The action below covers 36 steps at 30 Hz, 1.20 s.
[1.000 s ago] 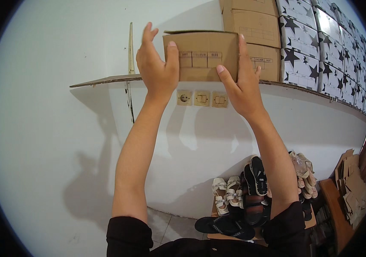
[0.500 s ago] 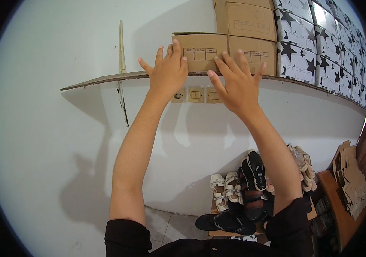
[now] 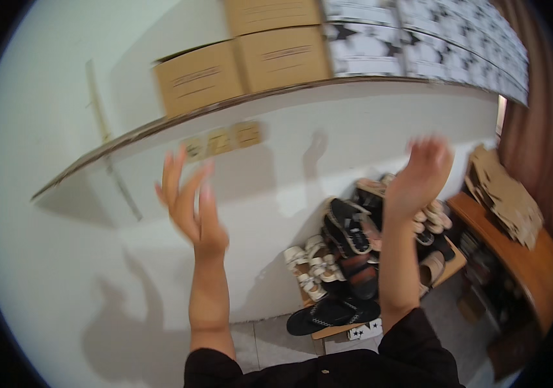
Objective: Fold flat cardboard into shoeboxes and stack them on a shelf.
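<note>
My left hand (image 3: 189, 200) is raised below the shelf, fingers spread and nothing in them. It hangs in front of the wall, just under the switch plates. My right hand (image 3: 421, 173) is lifted above the shoes at the right, smeared by motion; its fingers look bent, and I cannot make out how far they close. Neither hand touches the brown cardboard boxes. The left box (image 3: 200, 79) sits at the end of the row with its lid edge slightly raised. Beside it stands another brown box (image 3: 284, 57), with a further brown box (image 3: 270, 14) stacked on top.
A thin wall shelf (image 3: 153, 127) carries the boxes, including white star-patterned boxes (image 3: 364, 50) at the right. Sandals and shoes (image 3: 347, 226) crowd a low wooden stand. Flattened cardboard (image 3: 504, 197) lies on a wooden desk (image 3: 516, 252) near a brown curtain (image 3: 538, 129).
Both hands have come away from the brown boxes and dropped below the shelf, the right one swinging right. My view has turned right and down, showing more of the shoes and desk.
</note>
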Available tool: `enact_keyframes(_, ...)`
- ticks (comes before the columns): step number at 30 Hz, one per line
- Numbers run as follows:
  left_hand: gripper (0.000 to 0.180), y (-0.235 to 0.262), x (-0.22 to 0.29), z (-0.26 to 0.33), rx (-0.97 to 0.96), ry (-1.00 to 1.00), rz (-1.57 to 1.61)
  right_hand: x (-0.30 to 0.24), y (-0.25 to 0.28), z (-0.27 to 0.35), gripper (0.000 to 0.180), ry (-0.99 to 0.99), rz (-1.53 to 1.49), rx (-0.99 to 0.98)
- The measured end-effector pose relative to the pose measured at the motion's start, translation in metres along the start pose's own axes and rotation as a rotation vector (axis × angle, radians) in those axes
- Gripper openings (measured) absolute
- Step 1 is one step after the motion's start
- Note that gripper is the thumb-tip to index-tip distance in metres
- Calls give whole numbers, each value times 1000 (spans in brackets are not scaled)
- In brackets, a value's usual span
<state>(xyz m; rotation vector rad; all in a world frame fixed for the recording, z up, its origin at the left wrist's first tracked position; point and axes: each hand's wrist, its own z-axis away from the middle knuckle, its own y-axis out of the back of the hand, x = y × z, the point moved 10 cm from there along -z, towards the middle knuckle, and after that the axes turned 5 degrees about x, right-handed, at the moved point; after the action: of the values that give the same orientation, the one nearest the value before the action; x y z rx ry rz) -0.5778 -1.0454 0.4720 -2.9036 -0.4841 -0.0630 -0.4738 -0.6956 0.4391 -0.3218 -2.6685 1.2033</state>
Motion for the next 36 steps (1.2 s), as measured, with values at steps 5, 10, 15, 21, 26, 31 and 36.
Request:
enact_keyframes(5,25,-34,41,139,-172,-83,181,-51,142,88,36,427,1102,-655)
enact_keyframes(10,23,-99,84,228,-349,299,393,-159,299,76,34,60,1510,-342)
enact_keyframes(15,16,-196,183,307,-562,461,605,-287,363,18,32,77,1750,-70)
enact_keyframes(21,21,-268,321,360,-729,288,840,-370,396,-37,24,103,1913,5)
enact_keyframes(26,23,-324,399,390,-850,262,944,-403,434,-77,25,-99,1999,36)
enact_keyframes(31,23,-383,462,419,-916,189,956,-425,486,-117,28,-212,2040,117)
enact_keyframes(36,27,-463,513,464,-921,234,946,-421,548,-170,32,-255,2114,14)
